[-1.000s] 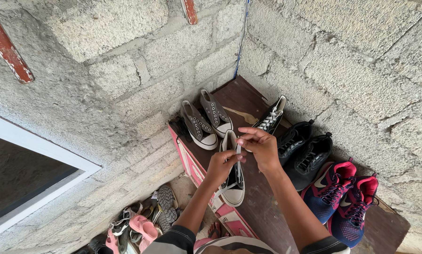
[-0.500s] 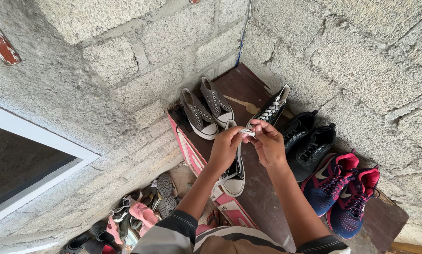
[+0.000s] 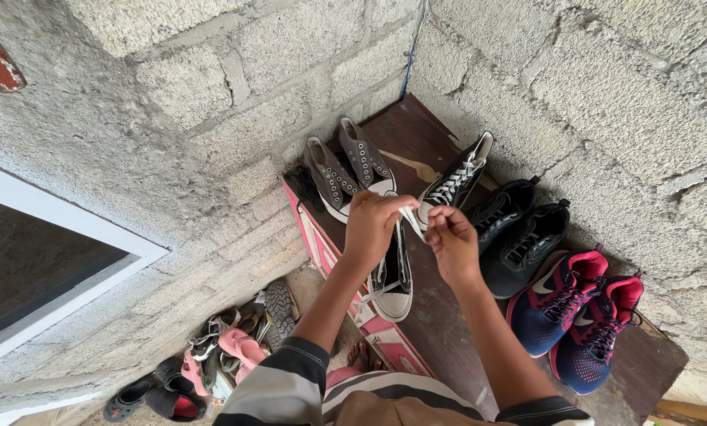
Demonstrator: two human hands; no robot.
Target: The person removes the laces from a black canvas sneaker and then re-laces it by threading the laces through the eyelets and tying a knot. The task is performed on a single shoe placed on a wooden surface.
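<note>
A black canvas sneaker with a white toe cap (image 3: 395, 278) lies on a dark brown wooden board (image 3: 440, 331) in the corner of a block wall. My left hand (image 3: 374, 225) and my right hand (image 3: 452, 241) are raised over its heel end, both pinching a white shoelace (image 3: 410, 218) stretched between them. The lace runs down toward the shoe. Its mate, a black laced sneaker (image 3: 453, 183), leans against the wall just beyond my hands.
Two grey laceless sneakers (image 3: 344, 170) sit at the board's far end. Two black shoes (image 3: 519, 237) and a pink-and-navy pair (image 3: 578, 315) line the right wall. A pile of sandals (image 3: 219, 355) lies on the floor below left. A window frame (image 3: 61, 237) is at left.
Both hands have risen up and away from the shoe toward the grey sneakers, drawing the white lace out; the view has shifted slightly downward.
</note>
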